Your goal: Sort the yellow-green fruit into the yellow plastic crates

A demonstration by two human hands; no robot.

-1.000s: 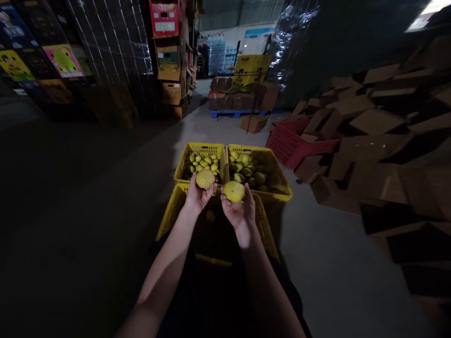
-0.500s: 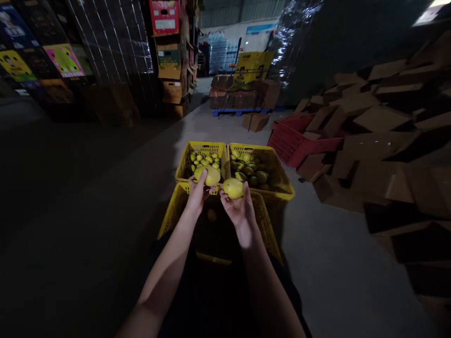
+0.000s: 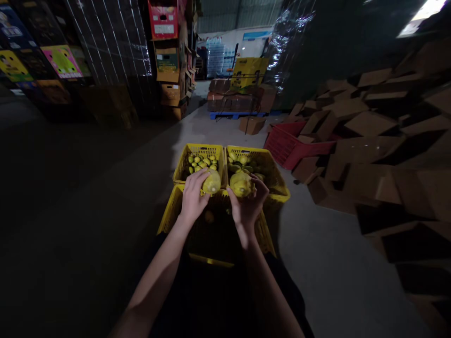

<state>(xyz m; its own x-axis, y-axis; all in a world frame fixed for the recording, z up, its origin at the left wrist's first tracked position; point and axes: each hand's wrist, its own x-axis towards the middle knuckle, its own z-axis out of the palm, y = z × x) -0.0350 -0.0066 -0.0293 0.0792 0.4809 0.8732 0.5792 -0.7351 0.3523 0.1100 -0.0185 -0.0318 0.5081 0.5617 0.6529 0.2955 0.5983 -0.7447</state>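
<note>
My left hand grips a yellow fruit, one end of it facing me. A second yellow fruit is held in my right hand, with the fingers curled round its far side. Both fruits are over the near yellow crate, whose dark inside shows a single round fruit and a small one beside my right thumb. Beyond, the back left yellow crate holds several small yellow-green fruits. The back right yellow crate has larger greenish fruits in it.
A red crate and a heap of cardboard boxes lie on the right. Further back, a blue pallet carries boxes, one of them yellow. Stacked cartons rise at the back left.
Both hands have turned their fruits, so that an end of each now faces me. The left hand has shifted left and its fingers now lie over the fruit. The view has moved slightly.
</note>
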